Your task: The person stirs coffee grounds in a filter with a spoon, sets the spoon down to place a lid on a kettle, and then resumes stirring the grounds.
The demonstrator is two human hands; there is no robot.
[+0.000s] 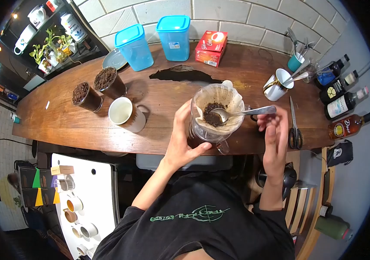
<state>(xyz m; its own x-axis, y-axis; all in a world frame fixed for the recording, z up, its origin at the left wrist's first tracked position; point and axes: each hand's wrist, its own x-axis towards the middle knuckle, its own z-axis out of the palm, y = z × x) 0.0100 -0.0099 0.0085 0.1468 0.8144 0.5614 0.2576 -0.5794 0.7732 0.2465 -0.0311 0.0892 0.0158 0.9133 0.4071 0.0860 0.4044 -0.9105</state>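
Observation:
A glass carafe [197,135] stands near the table's front edge, with a dripper and a pale paper filter [232,97] on top. Dark coffee grounds [213,119] lie in the filter. A metal spoon [245,112] has its bowl on the grounds, its handle reaching right over the rim. My left hand [181,141] is wrapped round the left side of the glass. Beside the spoon's handle end, my right hand [276,138] is loosely curled with its fingers apart and nothing visible in its grasp.
Two glasses of dark grounds [85,97] and a white mug [128,116] stand left. Behind are blue-lidded containers [174,41] and a red box [211,48]. Scissors [295,130], a mug with spoons [276,89] and several bottles [343,106] are right.

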